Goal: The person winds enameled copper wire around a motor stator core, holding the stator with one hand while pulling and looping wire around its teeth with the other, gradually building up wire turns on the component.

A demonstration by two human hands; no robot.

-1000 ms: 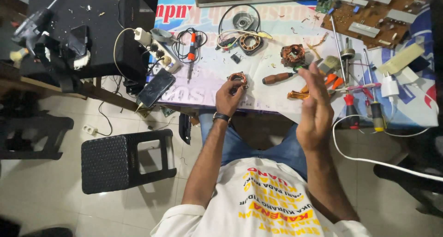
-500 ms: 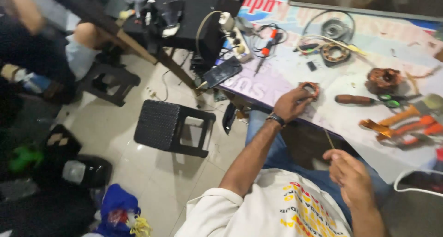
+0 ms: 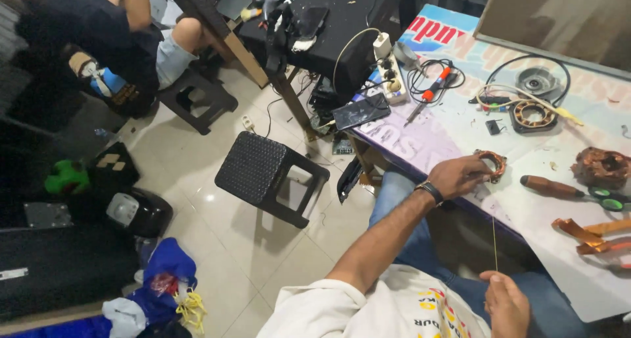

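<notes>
The left hand (image 3: 463, 175) rests on the near edge of the workbench (image 3: 526, 206), its fingers curled over a small ring-shaped copper coil (image 3: 491, 164) that lies flat on the pale sheet covering the bench. From the coil a thin wire (image 3: 494, 242) runs off the bench edge and down toward the person, its long axis nearly vertical in the head view, taut and straight. The right hand (image 3: 506, 304) sits low, close to the body, thumb and fingers pinched shut on the wire's lower end. Just right of the coil lies a wooden-handled screwdriver (image 3: 552, 188), its length running left to right along the bench. Farther back sit a larger stator ring (image 3: 534, 114) and a phone (image 3: 361, 110) at the bench corner. A black plastic stool (image 3: 269, 175) stands on the tiled floor, left of the person's knees.
</notes>
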